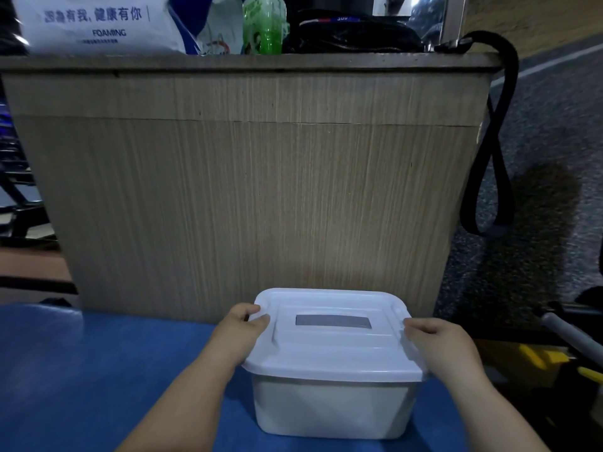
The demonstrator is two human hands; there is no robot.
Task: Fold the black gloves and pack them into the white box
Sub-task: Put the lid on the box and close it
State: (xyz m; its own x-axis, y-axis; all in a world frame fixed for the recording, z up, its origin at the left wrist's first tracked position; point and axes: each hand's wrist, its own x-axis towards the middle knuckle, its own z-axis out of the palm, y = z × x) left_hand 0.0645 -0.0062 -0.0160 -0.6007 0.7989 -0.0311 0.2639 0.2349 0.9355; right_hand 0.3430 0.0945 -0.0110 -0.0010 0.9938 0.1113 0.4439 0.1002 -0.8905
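Note:
The white box [329, 409] stands on a blue surface [81, 370] in front of me, its white lid [329, 350] lying flat on top with a grey handle recess in the middle. My left hand [239, 332] grips the lid's left edge with fingers curled over it. My right hand [440, 340] holds the lid's right edge the same way. No black gloves are visible; the box's inside is hidden by the lid.
A tall wood-grain cabinet [254, 190] rises right behind the box. On its top sit a white printed bag [94, 24], a green bottle [264, 24] and a black zip bag [352, 34] whose strap [496, 141] hangs down the right side. Yellow items [538, 357] lie at right.

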